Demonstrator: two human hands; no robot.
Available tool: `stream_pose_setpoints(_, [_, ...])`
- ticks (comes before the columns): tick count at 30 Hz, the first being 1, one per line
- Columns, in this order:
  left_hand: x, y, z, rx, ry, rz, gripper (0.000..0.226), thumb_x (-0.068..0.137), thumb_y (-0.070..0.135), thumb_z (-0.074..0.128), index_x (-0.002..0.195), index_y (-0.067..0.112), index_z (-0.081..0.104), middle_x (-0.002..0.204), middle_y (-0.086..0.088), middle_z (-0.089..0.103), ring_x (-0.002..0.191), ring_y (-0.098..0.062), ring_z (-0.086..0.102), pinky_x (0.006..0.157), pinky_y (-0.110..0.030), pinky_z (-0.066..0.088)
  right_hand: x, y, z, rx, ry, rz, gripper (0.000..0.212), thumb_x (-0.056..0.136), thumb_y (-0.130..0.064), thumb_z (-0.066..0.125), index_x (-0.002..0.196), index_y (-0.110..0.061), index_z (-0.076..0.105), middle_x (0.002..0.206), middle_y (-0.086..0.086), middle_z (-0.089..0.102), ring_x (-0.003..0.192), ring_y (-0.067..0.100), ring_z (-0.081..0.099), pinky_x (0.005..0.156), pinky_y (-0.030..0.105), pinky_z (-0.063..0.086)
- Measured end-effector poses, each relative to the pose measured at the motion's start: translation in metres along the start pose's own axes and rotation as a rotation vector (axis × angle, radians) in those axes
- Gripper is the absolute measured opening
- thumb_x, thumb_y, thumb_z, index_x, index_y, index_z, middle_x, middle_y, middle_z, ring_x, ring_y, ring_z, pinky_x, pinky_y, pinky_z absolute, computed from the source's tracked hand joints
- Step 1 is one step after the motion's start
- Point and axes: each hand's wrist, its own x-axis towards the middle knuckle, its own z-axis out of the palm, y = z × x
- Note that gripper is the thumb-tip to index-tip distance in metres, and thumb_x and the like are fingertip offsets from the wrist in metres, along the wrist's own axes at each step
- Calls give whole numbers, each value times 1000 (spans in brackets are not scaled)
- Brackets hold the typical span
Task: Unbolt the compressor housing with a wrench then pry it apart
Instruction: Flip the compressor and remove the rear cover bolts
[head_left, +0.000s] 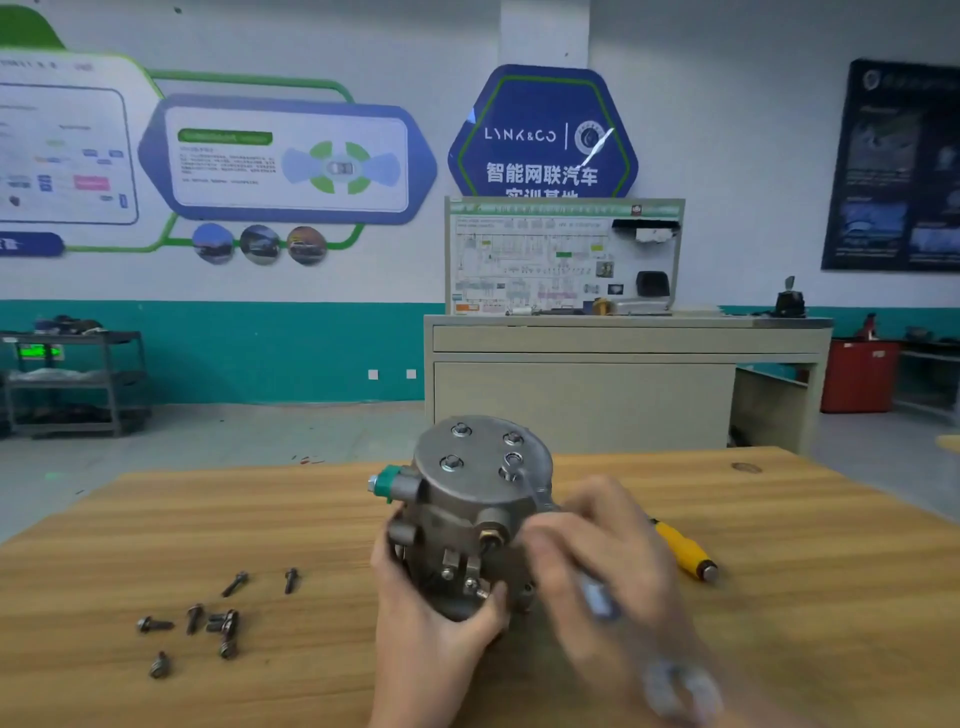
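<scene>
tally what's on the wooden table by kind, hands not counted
grey metal compressor housing: 1
loose dark steel bolts: about 8, since some overlap
silver wrench gripped in the right hand: 1
yellow-handled tool: 1
total: about 11

A blue hexagonal sign (543, 132) on the back wall carries the brand "LYNK&CO" in white beside a round emblem; below it stand the white characters "智能网联汽车"; a further line underneath is cut off by the wiring board (563, 254) standing in front of it; the print on that board, on the wall panels (283, 158) to the left and on the dark poster (893, 166) at right is too blurred to read.
</scene>
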Motion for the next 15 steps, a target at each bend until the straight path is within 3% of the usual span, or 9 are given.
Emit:
stream_pose_setpoints(2, [-7, 2, -1, 22, 102, -34, 103, 40, 38, 81, 129, 35, 28, 118, 23, 49, 102, 25, 48, 80, 3, 35, -14, 19, -10, 303, 117, 277, 28, 94, -28, 46, 89, -21, 72, 77, -3, 57, 72, 14, 56, 62, 23, 44])
stream_pose_setpoints(4, [-7, -2, 1, 43, 126, -48, 99, 43, 30, 82, 123, 44, 27, 116, 29, 43, 97, 33, 42, 75, 9, 30, -7, 37, -11, 661, 227, 660, 35, 94, -23, 41, 88, -17, 75, 65, 4, 60, 61, 17, 56, 52, 25, 44])
stream_pose_setpoints(6, [-5, 3, 3, 49, 111, -72, 97, 44, 28, 82, 118, 52, 25, 116, 31, 42, 96, 34, 41, 74, 10, 29, 17, 61, -7, 900, 256, 1003, 38, 95, -17, 37, 75, -11, 69, 52, 6, 49, 43, 15, 44, 38, 21, 32])
stream_pose_setpoints(9, [-6, 4, 4, 38, 142, -82, 98, 40, 35, 81, 118, 53, 25, 118, 32, 42, 100, 32, 42, 76, 8, 30, 73, 89, 9, 798, 30, 1335, 25, 96, -14, 37, 74, -13, 49, 45, -1, 40, 31, 8, 29, 32, 16, 16])
stream_pose_setpoints(10, [-7, 7, 4, 38, 150, -84, 98, 38, 40, 80, 118, 53, 25, 119, 32, 41, 101, 31, 43, 77, 8, 31, 92, 93, 16, 668, -82, 1356, 23, 96, -13, 40, 75, -13, 47, 44, -2, 39, 32, 8, 28, 32, 15, 16])
stream_pose_setpoints(12, [-5, 1, 2, 33, 143, -94, 100, 36, 45, 76, 119, 55, 22, 121, 32, 40, 103, 30, 42, 78, 8, 30, 124, 89, 39, 308, -349, 1222, 17, 95, -11, 45, 79, -9, 50, 53, 2, 42, 40, 12, 35, 36, 18, 23])
stream_pose_setpoints(15, [-3, -4, 2, 55, 134, -62, 101, 39, 43, 77, 121, 56, 20, 124, 28, 41, 108, 27, 43, 81, 7, 32, 145, 44, 75, -386, -714, 650, 25, 97, -11, 45, 116, -1, 57, 87, 7, 57, 76, 24, 56, 52, 23, 35])
